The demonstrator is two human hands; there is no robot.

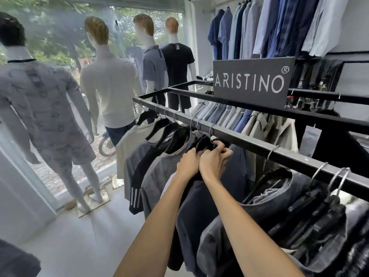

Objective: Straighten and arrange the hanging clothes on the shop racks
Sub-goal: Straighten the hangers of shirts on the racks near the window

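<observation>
Shop floor, pale grey; glass front (pixel 60 37) at left with trees beyond. Four mannequins (pixel 108 76) stand in the window, backs to me. Far wall at upper right carries a row of blue and pale shirts (pixel 279 27) on a high rail.

Black metal rack (pixel 259 144) runs diagonally from centre to lower right, two parallel bars. A dark sign (pixel 251 82) reading ARISTINO sits on the rear bar. Folded or hung light shirts and beige jackets (pixel 269 124) sit behind the front bar.

Front bar holds T-shirts on black hangers: a cream one (pixel 129 144) at the left end, then a grey and black one with white sleeve stripes (pixel 135 176), a grey one (pixel 159 174), then a navy one (pixel 199 206) under my forearms. To the right, a bunch of dark grey garments (pixel 299 196), hangers packed close.

Both my arms reach forward to the navy T-shirt's neck, just below the bar. Left hand (pixel 188 163): fingers curled closed on dark fabric at the collar. Right hand (pixel 214 159): touching the left, fingers pinched on the same collar at the black hanger (pixel 205 143). Exact grip points partly hidden by the knuckles.
</observation>
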